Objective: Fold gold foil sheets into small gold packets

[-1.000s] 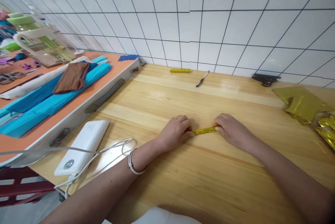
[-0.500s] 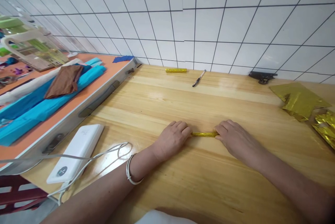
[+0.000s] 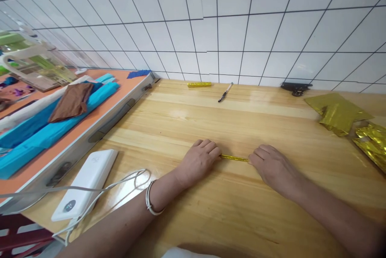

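Note:
A thin strip of shiny gold foil [image 3: 234, 157], narrow as a cord, stretches between my two hands just over the wooden tabletop [image 3: 193, 201]. Its left end disappears under the closed fingers of my left hand [image 3: 199, 161], which has a silver bangle at the wrist. At the other end, my right hand [image 3: 273, 167] pinches the strip with its fingers bent down. Both hands hide the ends of the strip, and my fingertips are mostly out of sight.
By the tiled wall lie a gold foil piece [image 3: 199, 84], a pen [image 3: 225, 92] and a black clip [image 3: 297, 88]. Crumpled gold foil [image 3: 340, 113] is at the right. A white power bank [image 3: 86, 183] with a cable sits left, beside an orange surface [image 3: 104, 107] bearing blue rolls [image 3: 60, 129].
My right hand has shifted slightly down, so the gold strip now slants down to the right and looks thinner. The whole view has tilted a little; my left hand is nearly still.

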`<state>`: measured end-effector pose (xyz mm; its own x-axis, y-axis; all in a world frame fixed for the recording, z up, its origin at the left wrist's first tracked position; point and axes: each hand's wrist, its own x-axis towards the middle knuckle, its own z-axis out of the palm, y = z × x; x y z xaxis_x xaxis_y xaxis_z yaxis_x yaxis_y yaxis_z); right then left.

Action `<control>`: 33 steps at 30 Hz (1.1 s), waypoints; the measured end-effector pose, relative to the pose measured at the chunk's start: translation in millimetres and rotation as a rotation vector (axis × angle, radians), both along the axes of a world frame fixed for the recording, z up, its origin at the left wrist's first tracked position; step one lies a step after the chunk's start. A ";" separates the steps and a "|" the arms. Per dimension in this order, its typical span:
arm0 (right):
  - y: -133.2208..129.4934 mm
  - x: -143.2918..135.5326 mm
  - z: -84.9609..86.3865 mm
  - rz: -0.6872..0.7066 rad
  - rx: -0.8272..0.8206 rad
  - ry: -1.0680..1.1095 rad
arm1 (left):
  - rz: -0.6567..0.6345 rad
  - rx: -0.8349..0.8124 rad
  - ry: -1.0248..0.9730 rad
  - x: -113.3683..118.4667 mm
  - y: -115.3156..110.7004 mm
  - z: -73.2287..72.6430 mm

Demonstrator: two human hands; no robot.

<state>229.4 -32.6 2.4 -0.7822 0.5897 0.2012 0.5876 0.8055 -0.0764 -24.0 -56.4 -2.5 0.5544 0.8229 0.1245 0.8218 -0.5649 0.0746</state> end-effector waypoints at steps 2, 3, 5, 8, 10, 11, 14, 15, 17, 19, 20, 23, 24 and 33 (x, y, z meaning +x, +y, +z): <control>-0.3 0.8 -1.5 -0.002 -0.001 0.011 | -0.065 0.010 0.007 9.6 2.4 2.7; -0.3 1.4 -1.9 -0.004 0.001 0.013 | -0.095 0.019 0.009 14.9 4.0 3.9; 0.0 2.4 -1.8 -0.013 0.015 0.007 | -0.129 0.044 0.015 25.1 7.6 5.8; 1.5 2.1 0.9 -0.040 0.056 -0.023 | -0.153 0.077 0.014 35.7 13.2 8.4; 2.5 -0.6 3.2 -0.057 0.061 -0.046 | -0.169 0.092 0.002 39.7 16.1 9.6; 2.8 -2.7 3.9 -0.056 0.061 -0.058 | -0.180 0.096 -0.005 41.3 17.1 9.7; 3.3 -8.5 2.6 -0.034 0.081 -0.079 | -0.213 0.096 -0.037 45.5 18.6 7.7; 3.5 -9.5 1.1 -0.025 0.090 -0.075 | -0.217 0.091 -0.045 46.8 18.7 6.5; 4.0 -9.8 -1.9 -0.019 0.093 -0.047 | -0.219 0.079 -0.056 48.7 18.7 4.4; 4.9 -8.7 -3.3 -0.015 0.077 -0.016 | -0.218 0.068 -0.059 49.4 18.7 3.5; 5.5 -8.2 -3.1 -0.012 0.066 -0.010 | -0.216 0.065 -0.061 49.2 18.7 3.6; 6.8 -8.5 0.1 0.002 0.028 -0.008 | -0.201 0.061 -0.063 47.4 18.8 5.6; 6.9 -9.0 1.0 0.006 0.021 -0.004 | -0.195 0.062 -0.063 46.9 18.7 6.4; 5.3 -7.6 -1.8 -0.039 -0.025 -0.004 | -0.158 -0.013 -0.087 44.4 17.1 8.2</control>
